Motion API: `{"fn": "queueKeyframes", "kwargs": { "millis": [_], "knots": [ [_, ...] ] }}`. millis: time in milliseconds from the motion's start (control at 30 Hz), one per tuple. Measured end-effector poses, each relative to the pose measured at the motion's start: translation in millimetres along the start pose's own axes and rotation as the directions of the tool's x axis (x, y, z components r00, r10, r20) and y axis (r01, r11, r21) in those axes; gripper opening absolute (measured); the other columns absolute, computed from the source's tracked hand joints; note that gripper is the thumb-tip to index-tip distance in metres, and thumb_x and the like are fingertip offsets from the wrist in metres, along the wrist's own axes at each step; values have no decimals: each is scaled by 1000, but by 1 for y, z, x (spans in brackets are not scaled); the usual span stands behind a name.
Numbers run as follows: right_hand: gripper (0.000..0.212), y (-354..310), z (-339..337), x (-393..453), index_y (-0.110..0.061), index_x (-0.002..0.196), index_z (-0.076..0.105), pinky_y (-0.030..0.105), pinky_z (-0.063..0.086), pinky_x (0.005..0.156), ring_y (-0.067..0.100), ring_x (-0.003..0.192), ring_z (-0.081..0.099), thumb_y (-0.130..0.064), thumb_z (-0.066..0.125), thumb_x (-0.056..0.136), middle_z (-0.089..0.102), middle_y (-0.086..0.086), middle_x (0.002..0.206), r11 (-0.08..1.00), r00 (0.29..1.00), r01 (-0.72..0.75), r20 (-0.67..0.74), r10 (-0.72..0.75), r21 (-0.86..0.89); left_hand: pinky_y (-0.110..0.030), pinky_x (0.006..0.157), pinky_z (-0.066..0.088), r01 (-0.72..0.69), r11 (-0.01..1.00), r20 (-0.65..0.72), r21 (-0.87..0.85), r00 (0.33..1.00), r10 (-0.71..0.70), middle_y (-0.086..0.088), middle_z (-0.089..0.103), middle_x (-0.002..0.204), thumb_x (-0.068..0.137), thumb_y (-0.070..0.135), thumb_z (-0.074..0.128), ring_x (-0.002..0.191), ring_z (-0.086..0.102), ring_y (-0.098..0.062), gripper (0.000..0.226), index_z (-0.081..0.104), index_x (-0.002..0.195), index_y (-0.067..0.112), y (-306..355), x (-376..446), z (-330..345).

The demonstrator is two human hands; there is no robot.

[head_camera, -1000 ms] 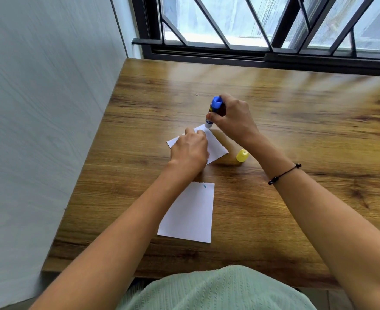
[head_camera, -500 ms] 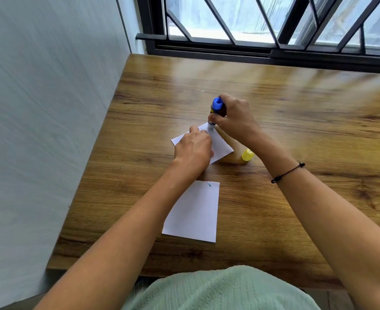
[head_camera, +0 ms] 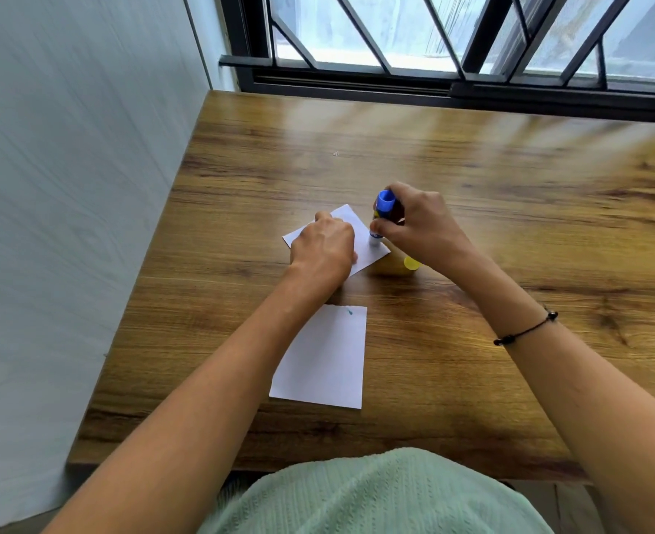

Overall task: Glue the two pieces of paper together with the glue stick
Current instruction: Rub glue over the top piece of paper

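A small white paper (head_camera: 368,250) lies tilted on the wooden table (head_camera: 472,186). My left hand (head_camera: 324,250) presses down on its left part and covers much of it. My right hand (head_camera: 420,227) grips the glue stick (head_camera: 383,210), blue end up, with its white tip touching the paper near its right edge. A second, larger white paper (head_camera: 324,360) with a small teal mark near its top lies flat closer to me, untouched.
The yellow glue cap (head_camera: 411,263) lies on the table just right of the small paper, below my right wrist. A white wall (head_camera: 67,225) runs along the table's left edge. A barred window (head_camera: 453,44) stands behind the far edge.
The glue stick's tip has slid from the small paper's far corner down toward its right edge. My left hand stays pressed on the paper. The camera view shifted slightly.
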State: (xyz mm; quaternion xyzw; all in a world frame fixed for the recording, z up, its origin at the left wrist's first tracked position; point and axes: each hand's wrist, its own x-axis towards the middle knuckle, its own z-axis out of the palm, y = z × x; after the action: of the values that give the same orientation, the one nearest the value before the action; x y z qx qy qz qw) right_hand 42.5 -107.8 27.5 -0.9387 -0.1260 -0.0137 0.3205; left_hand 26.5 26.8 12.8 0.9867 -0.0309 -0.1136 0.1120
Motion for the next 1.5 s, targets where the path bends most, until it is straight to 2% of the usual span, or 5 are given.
{"fn": "queueKeyframes", "kwargs": {
  "millis": [400,633,833,1067,1500],
  "knots": [
    [21,-1,-16,-4,-4,90,57,34,43,67,26,74,54,-17,68,77,62,10,80,1000,998,7,-54,-6,17,-34,70,41,131,981,-133,142,985,-112,-19,52,115,91,36,48,104,56,-34,43,53,113,-1,-3,-2,6],
    [25,-8,-8,7,-3,94,57,31,41,69,25,77,52,-19,68,78,58,9,82,1000,998,25,-59,-24,16,-35,63,35,10,999,-256,44,967,1,-17,60,103,90,35,49,95,58,-36,33,58,100,5,-12,-2,2],
    [23,-9,1,16,-3,92,56,27,32,65,23,73,47,-19,67,79,55,6,79,1000,994,6,-105,-5,4,-38,89,41,-32,995,3,-98,999,32,-15,46,118,87,17,47,113,42,-31,49,40,132,34,-27,-5,2],
    [24,-8,7,21,-4,92,55,28,31,65,23,73,46,-20,67,79,53,6,79,1000,992,-16,-126,15,-12,-34,72,36,-10,991,-33,-132,999,6,-17,58,111,85,24,58,102,54,-34,38,47,121,15,-17,-6,4],
    [25,-14,20,30,-2,92,54,29,31,64,22,72,45,-19,67,79,52,5,78,1000,996,-29,-85,28,-9,-38,82,42,11,986,-15,-165,1000,-13,-15,52,116,88,25,52,110,48,-33,39,45,126,24,-16,-11,6]
  ]
}}
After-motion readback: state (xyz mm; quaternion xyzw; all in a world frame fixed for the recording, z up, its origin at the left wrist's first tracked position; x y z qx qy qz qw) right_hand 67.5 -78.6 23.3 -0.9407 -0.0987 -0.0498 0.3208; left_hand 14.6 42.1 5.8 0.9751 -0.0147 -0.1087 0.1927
